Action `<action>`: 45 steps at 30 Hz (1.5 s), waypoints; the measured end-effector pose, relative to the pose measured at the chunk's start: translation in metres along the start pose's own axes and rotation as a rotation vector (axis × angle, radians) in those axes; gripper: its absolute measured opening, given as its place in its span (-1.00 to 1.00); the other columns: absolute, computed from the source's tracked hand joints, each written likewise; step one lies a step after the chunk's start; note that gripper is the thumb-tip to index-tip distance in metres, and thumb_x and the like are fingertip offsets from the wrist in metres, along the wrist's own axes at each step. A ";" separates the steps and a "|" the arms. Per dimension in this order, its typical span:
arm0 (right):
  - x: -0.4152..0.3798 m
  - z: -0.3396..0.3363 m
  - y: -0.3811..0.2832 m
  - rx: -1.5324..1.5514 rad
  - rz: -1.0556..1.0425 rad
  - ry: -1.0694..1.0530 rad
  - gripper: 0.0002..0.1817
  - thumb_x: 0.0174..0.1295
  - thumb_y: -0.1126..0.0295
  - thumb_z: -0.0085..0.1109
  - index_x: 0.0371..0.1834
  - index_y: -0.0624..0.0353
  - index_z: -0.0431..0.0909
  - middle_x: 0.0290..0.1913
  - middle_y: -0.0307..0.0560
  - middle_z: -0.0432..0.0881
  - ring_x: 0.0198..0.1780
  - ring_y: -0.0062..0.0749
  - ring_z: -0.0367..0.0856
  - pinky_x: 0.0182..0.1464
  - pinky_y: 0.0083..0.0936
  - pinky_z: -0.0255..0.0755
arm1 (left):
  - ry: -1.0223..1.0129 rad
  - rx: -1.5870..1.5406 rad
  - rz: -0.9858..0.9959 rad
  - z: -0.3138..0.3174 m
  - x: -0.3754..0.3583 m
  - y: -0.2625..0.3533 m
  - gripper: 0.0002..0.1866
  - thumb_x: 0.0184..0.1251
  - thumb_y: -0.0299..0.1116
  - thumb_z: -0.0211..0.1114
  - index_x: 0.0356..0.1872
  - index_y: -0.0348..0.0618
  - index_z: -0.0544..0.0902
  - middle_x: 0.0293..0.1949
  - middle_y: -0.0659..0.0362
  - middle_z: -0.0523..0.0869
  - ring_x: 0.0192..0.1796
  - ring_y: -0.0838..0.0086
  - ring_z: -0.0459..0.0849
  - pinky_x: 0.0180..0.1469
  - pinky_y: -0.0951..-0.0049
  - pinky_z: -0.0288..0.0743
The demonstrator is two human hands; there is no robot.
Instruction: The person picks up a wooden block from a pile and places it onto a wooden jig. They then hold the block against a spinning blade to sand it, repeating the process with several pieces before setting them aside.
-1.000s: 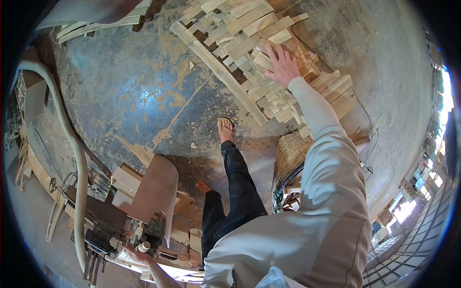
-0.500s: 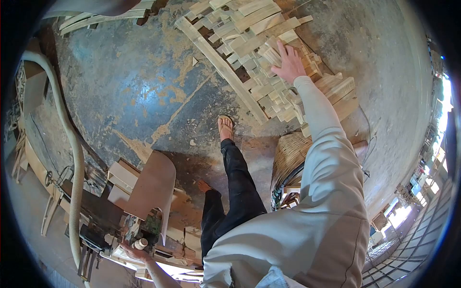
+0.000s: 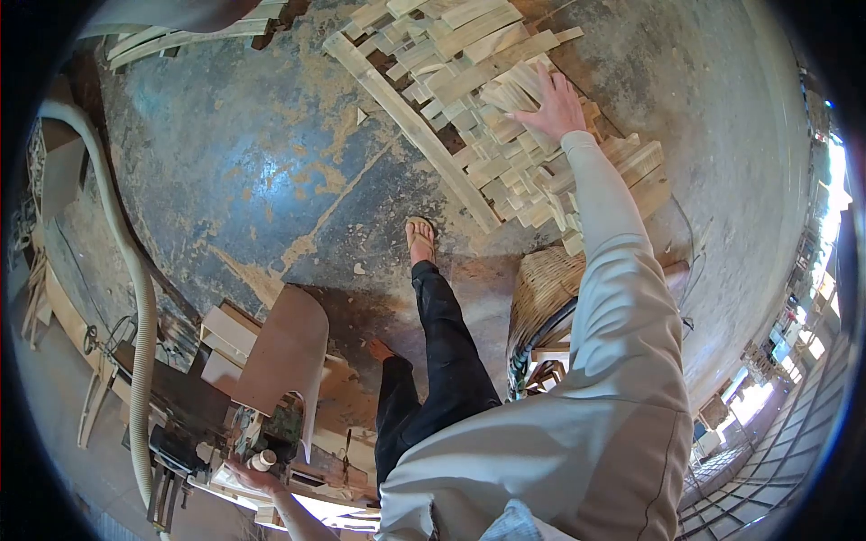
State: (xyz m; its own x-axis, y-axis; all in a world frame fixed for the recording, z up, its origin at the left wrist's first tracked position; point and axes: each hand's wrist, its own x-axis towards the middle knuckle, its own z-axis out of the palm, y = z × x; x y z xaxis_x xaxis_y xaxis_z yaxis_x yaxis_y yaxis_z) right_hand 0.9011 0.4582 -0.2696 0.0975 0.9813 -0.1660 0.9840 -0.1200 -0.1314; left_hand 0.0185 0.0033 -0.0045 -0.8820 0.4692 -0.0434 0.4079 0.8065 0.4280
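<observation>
My right hand (image 3: 555,106) reaches over a pile of pale wooden blocks (image 3: 469,90), fingers stretched out and thumb apart. Its palm side lies on a bundle of short wood pieces (image 3: 512,87) on top of the pile, with fingertips at their right ends. Low at the left, my left hand (image 3: 253,476) is at the edge of a woodworking machine, right beside a pale round knob (image 3: 262,460); its fingers are mostly hidden. A brown curved panel (image 3: 284,347) stands on the machine above that hand.
A long wooden bar (image 3: 410,131) borders the pile. A woven basket (image 3: 541,293) stands below it, near my right arm. A ribbed hose (image 3: 135,270) runs down the left side. My sandalled foot (image 3: 420,239) is on the dusty floor (image 3: 262,180).
My right hand has shifted a little up and to the right over the wood pieces, its fingers stretched further over their ends. The left hand has stayed beside the knob.
</observation>
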 end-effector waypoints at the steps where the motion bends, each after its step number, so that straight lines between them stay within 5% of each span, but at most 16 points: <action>1: 0.000 -0.002 -0.001 0.000 0.001 0.000 0.39 0.00 -0.38 0.71 0.84 -0.01 0.17 0.40 0.12 0.49 0.46 0.13 0.54 0.50 0.00 0.49 | 0.000 0.000 0.001 0.000 0.001 0.000 -0.18 0.82 0.31 0.01 0.36 -0.39 0.74 0.28 -0.16 0.80 0.30 0.09 0.74 0.48 -0.01 0.50; 7: -0.011 -0.009 -0.015 0.091 0.029 0.002 0.35 0.02 -0.39 0.69 0.79 0.03 0.22 0.39 0.15 0.52 0.45 0.14 0.58 0.47 0.04 0.52 | -0.002 -0.013 -0.011 -0.001 0.000 0.006 -0.18 0.82 0.31 0.00 0.35 -0.39 0.75 0.25 -0.15 0.80 0.31 0.09 0.72 0.48 -0.01 0.49; 15: -0.017 0.027 -0.014 -0.053 -0.050 -0.135 -0.05 0.30 0.12 0.59 0.71 0.03 0.29 0.38 0.09 0.67 0.45 0.12 0.62 0.51 0.13 0.47 | -0.026 0.041 -0.029 -0.001 0.001 0.011 -0.17 0.80 0.32 0.01 0.37 -0.37 0.75 0.30 -0.14 0.78 0.35 0.07 0.71 0.48 -0.07 0.50; 21: -0.009 0.014 -0.016 0.161 -0.075 -0.120 -0.20 0.33 0.23 0.55 0.61 0.07 0.40 0.35 0.20 0.72 0.37 0.20 0.69 0.42 0.02 0.56 | -0.001 -0.072 -0.052 0.000 -0.001 0.005 -0.15 0.78 0.33 0.06 0.39 -0.43 0.74 0.31 -0.16 0.79 0.34 0.07 0.73 0.46 -0.04 0.53; 24: -0.008 -0.008 -0.038 0.218 -0.076 0.092 -0.24 0.33 0.24 0.57 0.56 0.13 0.45 0.34 0.25 0.74 0.29 0.25 0.75 0.33 -0.03 0.64 | -0.015 -0.128 -0.045 0.006 -0.008 0.009 -0.17 0.78 0.30 0.09 0.39 -0.43 0.73 0.30 -0.15 0.81 0.33 0.07 0.75 0.43 -0.03 0.54; 27: -0.029 -0.093 -0.122 0.559 0.118 -0.081 -0.22 0.31 0.24 0.60 0.55 0.16 0.46 0.32 0.20 0.77 0.20 0.15 0.83 0.28 -0.06 0.68 | 0.003 -0.060 -0.018 0.006 -0.005 0.011 -0.22 0.80 0.25 0.10 0.42 -0.41 0.72 0.31 -0.16 0.81 0.32 0.02 0.76 0.44 0.01 0.55; 29: -0.058 -0.085 -0.160 0.879 -0.126 0.025 -0.24 0.30 0.20 0.64 0.49 0.23 0.51 0.26 0.15 0.81 0.12 -0.02 0.88 0.19 -0.15 0.76 | -0.049 -0.063 0.007 0.005 -0.004 0.017 -0.23 0.81 0.23 0.10 0.44 -0.41 0.70 0.32 -0.17 0.80 0.33 0.01 0.75 0.44 0.02 0.55; 30: -0.079 -0.101 -0.199 1.096 0.050 -0.148 -0.23 0.31 0.18 0.66 0.48 0.29 0.52 0.25 0.13 0.82 0.13 -0.17 0.87 0.16 -0.24 0.80 | -0.058 -0.070 0.019 0.007 -0.006 0.020 -0.24 0.82 0.21 0.11 0.45 -0.42 0.69 0.33 -0.18 0.79 0.35 0.01 0.74 0.45 0.03 0.55; 34: -0.184 -0.142 -0.346 1.598 0.023 -0.566 -0.20 0.38 0.21 0.63 0.57 0.33 0.46 0.30 0.08 0.79 0.20 -0.28 0.82 0.26 -0.24 0.74 | -0.165 -0.090 0.040 -0.009 -0.018 0.055 -0.31 0.84 0.13 0.15 0.54 -0.34 0.62 0.48 -0.14 0.65 0.47 0.07 0.67 0.53 0.07 0.52; 35: -0.213 -0.151 -0.380 1.634 -0.020 -0.592 -0.21 0.38 0.23 0.64 0.57 0.31 0.47 0.30 0.05 0.79 0.22 -0.30 0.81 0.30 -0.26 0.71 | -0.174 -0.033 0.360 -0.009 -0.007 0.019 -0.30 0.83 0.12 0.17 0.62 -0.29 0.53 0.57 -0.08 0.53 0.54 0.12 0.60 0.57 0.07 0.48; 36: -0.239 -0.158 -0.412 1.668 -0.077 -0.643 -0.22 0.38 0.24 0.64 0.57 0.29 0.49 0.30 0.02 0.80 0.23 -0.32 0.79 0.34 -0.28 0.68 | -0.176 -0.313 0.116 -0.014 -0.035 0.082 -0.36 0.84 0.02 0.16 0.64 -0.25 0.50 0.57 -0.05 0.49 0.54 0.14 0.58 0.60 0.09 0.46; 37: -0.265 -0.170 -0.442 1.666 -0.154 -0.718 -0.22 0.38 0.24 0.64 0.57 0.29 0.49 0.30 0.02 0.80 0.23 -0.32 0.79 0.34 -0.28 0.68 | -0.301 -0.619 0.103 -0.023 -0.070 0.135 -0.44 0.83 -0.14 0.12 0.62 -0.26 0.50 0.55 -0.05 0.50 0.54 0.15 0.56 0.60 0.12 0.48; 38: -0.290 -0.186 -0.470 1.695 -0.156 -0.747 -0.25 0.37 0.26 0.65 0.55 0.27 0.52 0.29 -0.01 0.80 0.23 -0.34 0.79 0.35 -0.31 0.66 | -0.296 -0.512 0.183 -0.017 -0.071 0.121 -0.43 0.73 -0.33 0.15 0.66 -0.22 0.44 0.56 -0.05 0.49 0.55 0.17 0.55 0.58 0.18 0.50; 39: -0.313 -0.202 -0.498 1.719 -0.170 -0.805 -0.28 0.37 0.28 0.66 0.52 0.26 0.54 0.29 -0.04 0.80 0.23 -0.36 0.78 0.36 -0.34 0.65 | -0.710 -0.794 -0.158 -0.044 -0.099 0.170 -0.30 0.59 -0.45 0.21 0.73 -0.16 0.36 0.59 -0.05 0.48 0.57 0.19 0.53 0.59 0.19 0.48; 42: -0.360 -0.253 -0.557 1.574 -0.259 -0.908 -0.50 0.39 0.34 0.62 0.31 0.24 0.67 0.20 -0.10 0.84 0.14 -0.42 0.82 0.24 -0.36 0.70 | -0.612 -0.576 0.577 -0.048 -0.144 0.195 0.08 0.30 -0.15 0.69 0.75 -0.24 0.28 0.64 -0.08 0.44 0.72 0.05 0.37 0.76 0.03 0.22; 45: -0.393 -0.253 -0.598 1.493 -0.325 -0.922 -0.50 0.54 0.27 0.48 0.40 0.30 0.62 0.26 -0.06 0.80 0.17 -0.32 0.82 0.24 -0.32 0.70 | -0.455 -0.660 0.533 -0.065 -0.148 0.172 0.25 0.28 0.06 0.76 0.77 -0.37 0.17 0.71 -0.24 0.36 0.77 -0.03 0.30 0.77 0.06 0.19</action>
State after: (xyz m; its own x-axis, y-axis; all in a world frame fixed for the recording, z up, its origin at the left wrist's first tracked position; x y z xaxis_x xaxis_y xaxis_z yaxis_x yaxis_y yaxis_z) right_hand 0.3118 0.1824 0.1220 -0.6761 0.6605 -0.3266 -0.0624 -0.4930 -0.8678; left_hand 0.2041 0.0486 0.1343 -0.3867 0.9220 0.0172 0.3910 0.1471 0.9086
